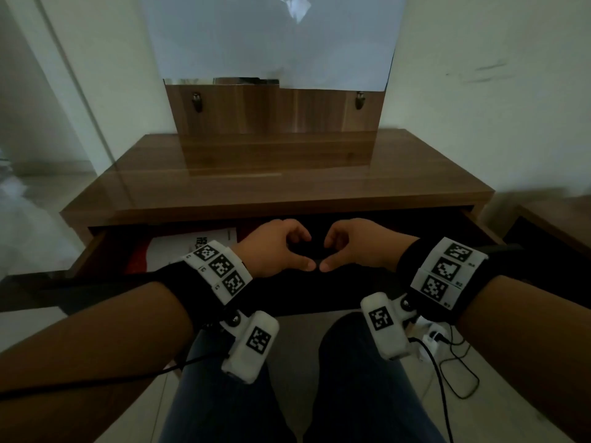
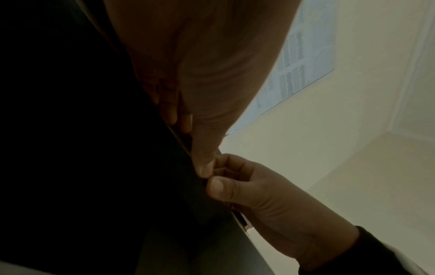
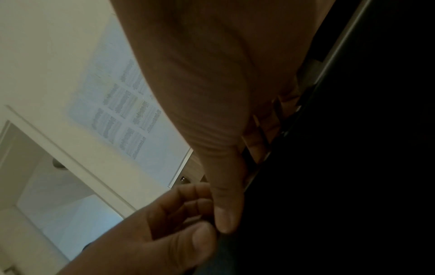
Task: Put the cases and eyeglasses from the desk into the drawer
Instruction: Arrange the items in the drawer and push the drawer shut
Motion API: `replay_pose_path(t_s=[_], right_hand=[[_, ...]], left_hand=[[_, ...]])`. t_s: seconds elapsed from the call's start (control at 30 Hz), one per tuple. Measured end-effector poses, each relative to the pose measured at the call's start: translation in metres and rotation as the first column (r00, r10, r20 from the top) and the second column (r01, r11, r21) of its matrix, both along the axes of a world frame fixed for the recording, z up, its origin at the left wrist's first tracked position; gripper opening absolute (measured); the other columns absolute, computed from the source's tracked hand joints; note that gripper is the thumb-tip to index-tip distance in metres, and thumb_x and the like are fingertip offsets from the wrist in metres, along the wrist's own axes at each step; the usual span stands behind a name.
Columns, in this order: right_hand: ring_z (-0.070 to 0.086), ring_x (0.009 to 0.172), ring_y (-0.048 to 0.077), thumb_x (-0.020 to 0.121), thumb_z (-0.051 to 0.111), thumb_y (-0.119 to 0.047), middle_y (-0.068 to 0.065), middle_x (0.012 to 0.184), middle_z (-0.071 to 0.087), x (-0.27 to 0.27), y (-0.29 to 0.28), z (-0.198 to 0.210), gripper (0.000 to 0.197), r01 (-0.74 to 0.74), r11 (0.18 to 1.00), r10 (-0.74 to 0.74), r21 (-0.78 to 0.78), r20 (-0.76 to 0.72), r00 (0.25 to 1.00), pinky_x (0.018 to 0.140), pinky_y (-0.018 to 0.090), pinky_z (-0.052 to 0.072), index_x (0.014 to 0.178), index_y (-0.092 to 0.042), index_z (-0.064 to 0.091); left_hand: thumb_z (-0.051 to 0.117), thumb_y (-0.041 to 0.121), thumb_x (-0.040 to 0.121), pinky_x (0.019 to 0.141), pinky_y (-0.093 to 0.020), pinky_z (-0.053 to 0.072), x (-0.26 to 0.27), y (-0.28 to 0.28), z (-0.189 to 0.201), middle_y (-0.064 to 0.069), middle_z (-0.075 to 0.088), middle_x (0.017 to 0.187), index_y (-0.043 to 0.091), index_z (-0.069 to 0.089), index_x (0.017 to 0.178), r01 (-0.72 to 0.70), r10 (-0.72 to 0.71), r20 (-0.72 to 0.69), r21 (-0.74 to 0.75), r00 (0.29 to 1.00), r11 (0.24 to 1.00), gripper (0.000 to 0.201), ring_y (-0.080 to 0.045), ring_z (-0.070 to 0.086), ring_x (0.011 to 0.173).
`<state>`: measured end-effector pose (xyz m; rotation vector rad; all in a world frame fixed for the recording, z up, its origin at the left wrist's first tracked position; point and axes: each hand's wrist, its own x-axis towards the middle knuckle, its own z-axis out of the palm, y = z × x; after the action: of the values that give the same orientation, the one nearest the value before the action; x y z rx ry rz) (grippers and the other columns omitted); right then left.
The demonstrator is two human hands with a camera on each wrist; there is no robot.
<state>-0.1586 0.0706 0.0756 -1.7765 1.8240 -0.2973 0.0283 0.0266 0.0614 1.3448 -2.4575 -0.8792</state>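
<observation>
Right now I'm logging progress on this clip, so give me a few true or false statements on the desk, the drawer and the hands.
1. The drawer is open. True.
2. Eyeglasses lie on the desk top. False: no glasses or cases show on it.
3. The left hand and right hand both grip the drawer's front edge, thumbs nearly touching. True.
4. The right hand holds a glasses case. False: its fingers curl over the front edge only.
5. A white printed paper lies at the drawer's left. True.
</observation>
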Motion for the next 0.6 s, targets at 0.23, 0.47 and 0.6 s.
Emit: replay_pose_path(t_s=[0.23,0.47,0.6], right_hand=[[0.035,0.123,0.028,0.058,0.073,-0.059,0.004,0.131,0.04,0.001,-0.008,-0.012,0.084,0.09,0.956,-0.152,-0.279,-0.212,0.965,0.103,0.046,0.039,0.131,-0.031,0.041],[0.009,0.145,0.027,0.066,0.066,-0.06,0.005,0.156,0.018,0.004,-0.025,-0.025,0.091,0.094,0.895,-0.234,-0.436,-0.28,0.931,0.117,0.053,0.012,0.144,-0.031,0.028],[0.014,0.144,0.025,0.07,0.062,-0.061,0.002,0.152,0.027,0.001,-0.037,-0.032,0.081,0.099,0.889,-0.234,-0.448,-0.257,0.938,0.116,0.058,0.006,0.14,-0.032,0.033]], left_hand=[[0.078,0.045,0.073,0.109,-0.04,0.033,-0.002,-0.009,-0.008,-0.001,0.038,0.138,0.033,0.043,0.138,-0.137,0.139,-0.008,-0.243,0.99,0.96,0.075,-0.027,0.033,0.131],[0.068,0.057,0.077,0.121,-0.052,0.006,-0.002,-0.03,-0.013,0.004,0.017,0.162,0.036,0.027,0.15,-0.18,0.244,0.127,-0.38,0.961,0.907,0.086,-0.023,0.005,0.151],[0.067,0.057,0.077,0.118,-0.058,0.007,-0.003,-0.037,-0.017,0.007,0.035,0.151,0.039,0.038,0.142,-0.218,0.283,0.081,-0.453,0.956,0.865,0.074,-0.022,0.025,0.144]])
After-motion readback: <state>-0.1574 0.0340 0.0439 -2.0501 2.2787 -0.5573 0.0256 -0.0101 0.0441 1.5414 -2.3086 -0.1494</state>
